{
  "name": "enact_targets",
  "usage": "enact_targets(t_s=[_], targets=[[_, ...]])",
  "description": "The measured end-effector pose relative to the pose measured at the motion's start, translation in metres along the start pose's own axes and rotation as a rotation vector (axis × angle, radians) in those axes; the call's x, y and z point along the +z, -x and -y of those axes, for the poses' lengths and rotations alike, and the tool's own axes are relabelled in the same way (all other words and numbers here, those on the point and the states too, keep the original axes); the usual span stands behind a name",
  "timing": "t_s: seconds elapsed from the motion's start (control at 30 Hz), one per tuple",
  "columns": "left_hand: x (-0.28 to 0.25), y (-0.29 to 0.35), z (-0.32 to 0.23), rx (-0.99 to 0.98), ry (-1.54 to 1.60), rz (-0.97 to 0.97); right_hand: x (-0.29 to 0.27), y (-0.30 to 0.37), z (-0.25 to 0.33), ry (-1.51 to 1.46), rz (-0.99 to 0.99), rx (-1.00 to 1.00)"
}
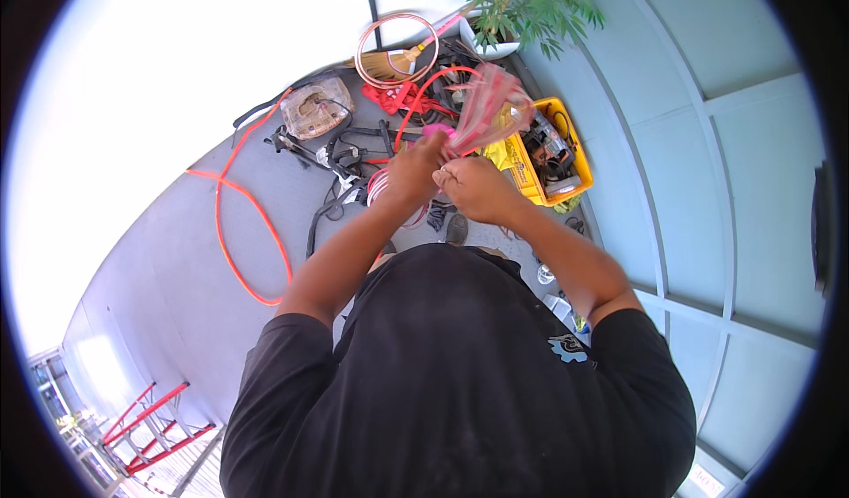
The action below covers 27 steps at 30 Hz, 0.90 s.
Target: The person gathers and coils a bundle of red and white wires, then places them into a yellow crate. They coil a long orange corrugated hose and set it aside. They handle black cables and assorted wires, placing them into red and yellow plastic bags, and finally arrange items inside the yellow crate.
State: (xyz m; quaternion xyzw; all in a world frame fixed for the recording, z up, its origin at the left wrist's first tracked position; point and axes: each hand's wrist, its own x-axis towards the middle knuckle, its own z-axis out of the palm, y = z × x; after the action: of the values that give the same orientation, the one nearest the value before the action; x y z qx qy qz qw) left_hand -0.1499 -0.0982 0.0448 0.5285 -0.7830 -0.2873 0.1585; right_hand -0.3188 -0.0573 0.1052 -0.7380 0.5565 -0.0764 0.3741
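Observation:
My left hand [416, 171] and my right hand [480, 186] are close together in front of me, both closed. Between them they grip the lower, gathered end of a red-and-white striped plastic bag [488, 109]. Its loose upper part spreads up and to the right, smeared by motion. A bit of bright pink [437, 131] shows at my left fingertips; I cannot tell what it is. Below my left hand, a red-and-white striped coil or bundle [378, 186] is partly hidden by my arm.
A yellow crate [579, 149] of tools stands at the right by the panelled wall [690, 171]. Ahead lie a copper tube coil [361, 63], a broom head [376, 65] and a dusty wrapped block [305, 119]. An orange hose [232, 264] loops across the left floor; a potted plant [495, 49] stands behind.

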Motion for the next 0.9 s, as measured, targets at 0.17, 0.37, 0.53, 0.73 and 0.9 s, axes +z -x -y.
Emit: enact_targets(t_s=[0.17, 0.37, 0.53, 0.73, 0.9], targets=[[-0.026, -0.005, -0.021, 0.312, -0.259, 0.285, -0.07, 0.02, 0.019, 0.317, 0.129, -0.207], [-0.081, 0.02, -0.055, 0.977, -0.029, 0.352, -0.145, 0.029, 0.02, -0.024, 0.464, -0.357], [-0.099, 0.032, -0.071, 0.851, 0.118, -0.086, -0.132, 0.046, 0.012, -0.712, 0.313, -0.132], [-0.081, 0.041, -0.073, 0.687, 0.055, -0.403, -0.101, 0.054, -0.021, -1.025, 0.142, -0.121], [-0.078, 0.04, -0.067, 0.717, -0.058, -0.509, -0.103, 0.041, -0.027, -0.866, 0.176, -0.277]])
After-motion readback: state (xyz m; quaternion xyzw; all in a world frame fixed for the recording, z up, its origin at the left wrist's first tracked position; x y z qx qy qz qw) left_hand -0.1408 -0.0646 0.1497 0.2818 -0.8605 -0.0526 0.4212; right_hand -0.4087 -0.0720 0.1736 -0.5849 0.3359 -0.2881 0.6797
